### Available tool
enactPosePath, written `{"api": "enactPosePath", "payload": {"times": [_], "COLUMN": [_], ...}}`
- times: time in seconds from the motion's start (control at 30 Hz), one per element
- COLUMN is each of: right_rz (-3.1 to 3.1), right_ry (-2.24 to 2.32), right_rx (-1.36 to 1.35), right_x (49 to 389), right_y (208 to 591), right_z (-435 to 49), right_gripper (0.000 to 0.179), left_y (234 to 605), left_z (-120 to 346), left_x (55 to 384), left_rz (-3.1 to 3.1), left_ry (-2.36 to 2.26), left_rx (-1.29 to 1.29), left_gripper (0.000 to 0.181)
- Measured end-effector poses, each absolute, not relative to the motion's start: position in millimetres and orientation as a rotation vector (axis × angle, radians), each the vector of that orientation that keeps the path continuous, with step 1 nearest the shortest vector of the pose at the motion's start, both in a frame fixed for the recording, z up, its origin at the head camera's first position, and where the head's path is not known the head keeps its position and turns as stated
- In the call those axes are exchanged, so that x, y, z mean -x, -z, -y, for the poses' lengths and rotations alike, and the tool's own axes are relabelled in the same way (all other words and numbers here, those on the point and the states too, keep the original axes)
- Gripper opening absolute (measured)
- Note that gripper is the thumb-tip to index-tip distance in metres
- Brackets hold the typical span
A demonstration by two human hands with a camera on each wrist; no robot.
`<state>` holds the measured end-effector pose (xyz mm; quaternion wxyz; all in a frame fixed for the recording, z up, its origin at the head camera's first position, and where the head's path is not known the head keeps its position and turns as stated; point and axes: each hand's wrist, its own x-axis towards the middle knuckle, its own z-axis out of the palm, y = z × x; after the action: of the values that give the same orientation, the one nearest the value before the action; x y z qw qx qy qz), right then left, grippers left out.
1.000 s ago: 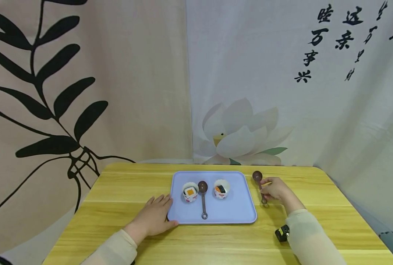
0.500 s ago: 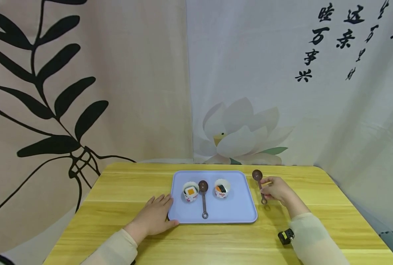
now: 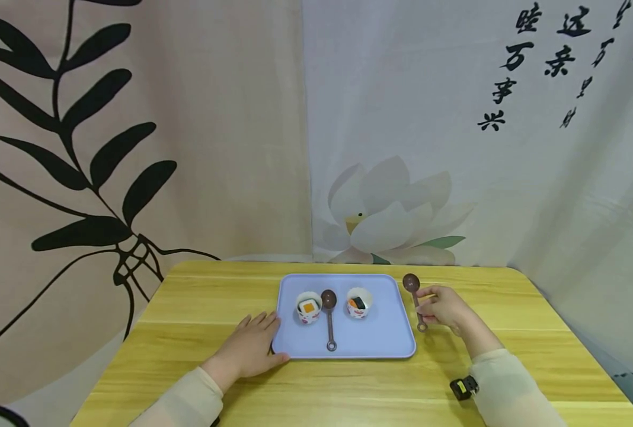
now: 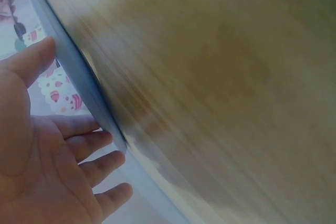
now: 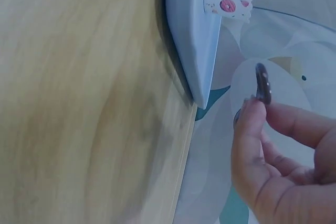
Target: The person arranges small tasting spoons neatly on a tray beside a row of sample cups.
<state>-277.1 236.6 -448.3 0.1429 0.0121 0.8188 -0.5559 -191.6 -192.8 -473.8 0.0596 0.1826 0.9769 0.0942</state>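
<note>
To the right of the blue tray (image 3: 380, 344), my right hand (image 3: 444, 308) pinches a brown spoon (image 3: 411, 283) by its handle, bowl toward the back. The right wrist view shows the handle end (image 5: 263, 83) between thumb and fingers, off the table. My left hand (image 3: 249, 349) rests with spread, fairly straight fingers at the tray's left edge, touching its rim (image 4: 79, 72). A second brown spoon (image 3: 329, 323) lies on the tray between two paper cups. The left cup (image 3: 309, 317) holds a white and yellow piece; the right cup (image 3: 357, 312) holds an orange, black and white piece.
The wooden table (image 3: 348, 391) ends at a back edge by a printed curtain (image 3: 231, 148) with a leaf, lotus and writing. A small black device (image 3: 463, 388) is strapped to the right wrist.
My right hand has shifted the spoon it holds slightly left, closer to the tray's right edge. My left hand stays at the tray's left edge.
</note>
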Motion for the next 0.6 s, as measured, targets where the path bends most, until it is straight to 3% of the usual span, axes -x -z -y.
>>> {"api": "enactPosePath", "payload": {"times": [0.6], "right_rz": [-2.296], "right_ry": [1.673], "right_rx": [-0.022], "right_x": [276], "right_y": [457], "right_z": [-217], "right_gripper": [0.040], "left_y": [470], "left_z": [192], "left_x": [192], "left_rz": [-2.950], "left_ry": [-0.294], "left_rx": [-0.543], "left_gripper": [0.087]}}
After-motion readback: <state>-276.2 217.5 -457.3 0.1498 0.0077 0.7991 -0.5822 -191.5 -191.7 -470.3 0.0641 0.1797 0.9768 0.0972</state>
